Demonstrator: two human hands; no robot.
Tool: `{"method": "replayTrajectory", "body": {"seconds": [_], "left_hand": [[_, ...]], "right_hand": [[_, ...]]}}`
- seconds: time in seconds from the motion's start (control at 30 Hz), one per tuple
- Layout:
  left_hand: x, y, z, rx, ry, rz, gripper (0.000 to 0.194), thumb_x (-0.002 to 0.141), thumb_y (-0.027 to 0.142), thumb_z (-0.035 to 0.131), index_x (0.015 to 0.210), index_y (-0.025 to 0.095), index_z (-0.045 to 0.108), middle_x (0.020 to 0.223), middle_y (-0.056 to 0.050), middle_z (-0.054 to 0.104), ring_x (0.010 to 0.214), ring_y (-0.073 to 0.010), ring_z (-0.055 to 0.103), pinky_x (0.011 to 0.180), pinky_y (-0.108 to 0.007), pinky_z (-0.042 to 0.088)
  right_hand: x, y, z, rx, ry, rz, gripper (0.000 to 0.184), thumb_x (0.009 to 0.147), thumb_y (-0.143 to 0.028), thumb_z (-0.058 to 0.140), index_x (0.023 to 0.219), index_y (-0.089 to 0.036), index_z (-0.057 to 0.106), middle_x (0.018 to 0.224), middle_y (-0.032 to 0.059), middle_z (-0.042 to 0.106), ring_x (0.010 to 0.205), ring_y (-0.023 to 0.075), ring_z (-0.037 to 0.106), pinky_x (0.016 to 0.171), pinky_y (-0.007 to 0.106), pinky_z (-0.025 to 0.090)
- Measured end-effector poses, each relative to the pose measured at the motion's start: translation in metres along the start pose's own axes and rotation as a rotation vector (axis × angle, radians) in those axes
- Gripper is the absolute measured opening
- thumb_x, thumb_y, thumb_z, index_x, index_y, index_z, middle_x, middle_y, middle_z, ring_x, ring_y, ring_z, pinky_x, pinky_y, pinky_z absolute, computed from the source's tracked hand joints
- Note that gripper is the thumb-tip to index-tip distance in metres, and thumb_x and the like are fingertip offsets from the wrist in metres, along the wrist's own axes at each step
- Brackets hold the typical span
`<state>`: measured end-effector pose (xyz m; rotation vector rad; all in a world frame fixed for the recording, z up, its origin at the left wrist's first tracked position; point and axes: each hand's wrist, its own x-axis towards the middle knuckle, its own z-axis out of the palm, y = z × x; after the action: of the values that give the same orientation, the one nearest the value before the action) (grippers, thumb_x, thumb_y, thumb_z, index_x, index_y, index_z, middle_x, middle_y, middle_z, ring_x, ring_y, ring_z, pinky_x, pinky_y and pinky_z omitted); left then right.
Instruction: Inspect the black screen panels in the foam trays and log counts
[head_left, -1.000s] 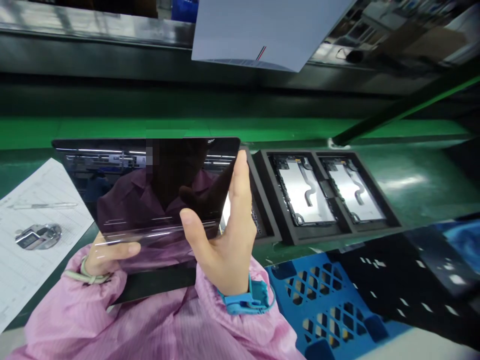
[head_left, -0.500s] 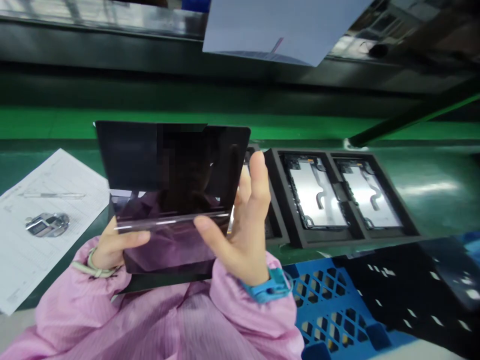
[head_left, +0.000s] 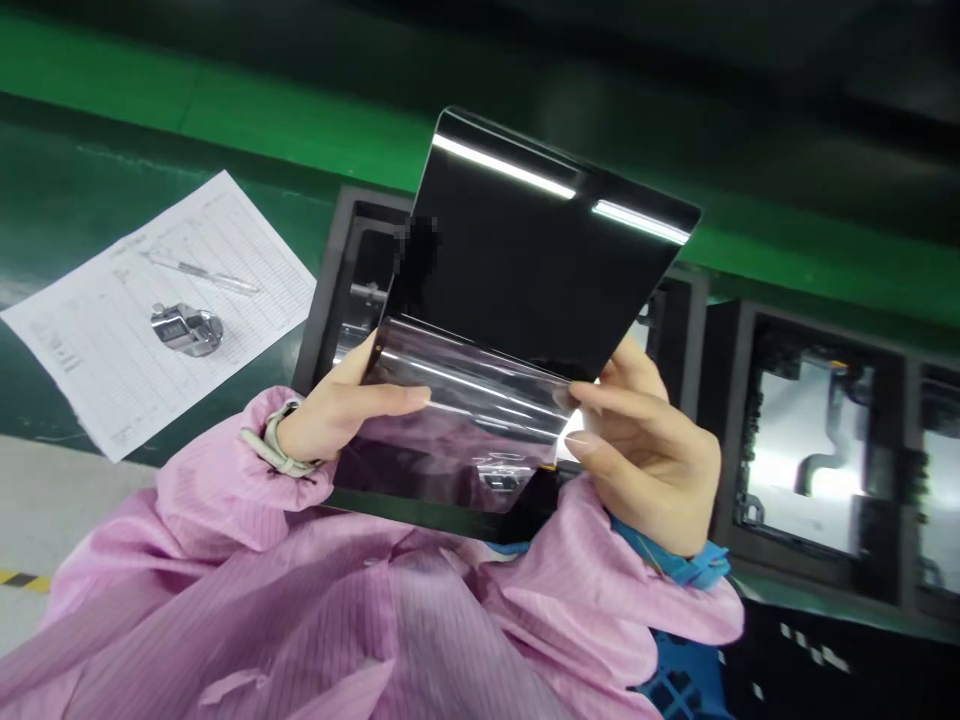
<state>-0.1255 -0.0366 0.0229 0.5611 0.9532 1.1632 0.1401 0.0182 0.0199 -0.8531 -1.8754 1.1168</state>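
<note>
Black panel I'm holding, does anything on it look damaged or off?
No crack shows on the black panel. The clear film over its lower part looks odd, though: it sits bowed and rippled, not flat.

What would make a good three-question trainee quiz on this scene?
1. Multiple choice: on which of the person's wrists is the blue band? A) left B) right C) both
2. True or false: the silvery gadget lies on the printed sheet.
3. Fill in the blank: the ______ of the left hand lies against the clear film over the glossy dark panel.

Key: 1. B; 2. true; 3. thumb
</note>
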Motion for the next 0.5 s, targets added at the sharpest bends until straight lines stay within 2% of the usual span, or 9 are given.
{"method": "replayTrajectory", "body": {"seconds": [0.07,0.13,0.2,0.27,0.37,0.5], "left_hand": [[0.000,0.000,0.003,-0.026,-0.001,0.027,0.044,0.067,0.030,0.089,0.107,0.023,0.073,0.094,0.002,0.074,0.096,-0.0219,0.070,0.094,-0.037,0.053],[0.000,0.000,0.006,-0.034,0.012,0.053,0.043,0.067,0.028,0.088,0.107,0.024,0.074,0.089,0.003,0.073,0.099,-0.0225,0.070,0.097,-0.037,0.053],[0.000,0.000,0.009,-0.031,0.032,0.062,0.044,0.066,0.027,0.088,0.108,0.024,0.075,0.084,0.004,0.071,0.105,-0.0257,0.070,0.101,-0.038,0.054],[-0.001,0.000,0.012,-0.030,0.071,0.074,0.046,0.066,0.025,0.088,0.110,0.025,0.075,0.085,0.003,0.071,0.117,-0.0293,0.067,0.106,-0.040,0.053],[-0.002,0.000,0.017,-0.018,0.131,0.097,0.048,0.066,0.020,0.087,0.111,0.025,0.074,0.104,0.002,0.075,0.137,-0.0322,0.056,0.116,-0.040,0.048],[-0.003,-0.004,0.019,-0.027,0.149,0.094,0.051,0.070,0.014,0.082,0.119,0.026,0.072,0.130,0.004,0.070,0.147,-0.0299,0.049,0.121,-0.036,0.044]], "right_hand": [[0.003,-0.001,0.003,-0.010,0.014,0.011,0.021,0.090,-0.016,0.063,0.097,-0.032,0.075,0.161,-0.0004,0.047,0.147,0.0321,0.050,0.113,0.052,0.055],[0.005,0.001,0.005,0.010,0.012,0.042,0.023,0.093,-0.015,0.055,0.081,-0.028,0.070,0.160,-0.0002,0.048,0.146,0.0319,0.051,0.110,0.049,0.055],[0.004,0.005,0.004,0.049,0.015,0.063,0.024,0.092,-0.016,0.051,0.074,-0.026,0.064,0.159,0.0004,0.049,0.144,0.0326,0.054,0.104,0.050,0.058],[0.002,0.010,0.003,0.022,0.013,0.089,0.021,0.089,-0.024,0.051,0.069,-0.024,0.057,0.154,0.0056,0.053,0.141,0.0358,0.056,0.094,0.052,0.060],[0.002,0.013,0.002,-0.074,-0.001,0.173,0.026,0.087,-0.035,0.045,0.063,-0.024,0.047,0.137,0.0155,0.063,0.139,0.0385,0.057,0.078,0.052,0.060],[0.006,0.008,0.002,0.032,-0.034,0.193,0.024,0.088,-0.031,0.047,0.064,-0.025,0.049,0.125,0.0150,0.069,0.117,0.0334,0.070,0.069,0.045,0.057]]}}
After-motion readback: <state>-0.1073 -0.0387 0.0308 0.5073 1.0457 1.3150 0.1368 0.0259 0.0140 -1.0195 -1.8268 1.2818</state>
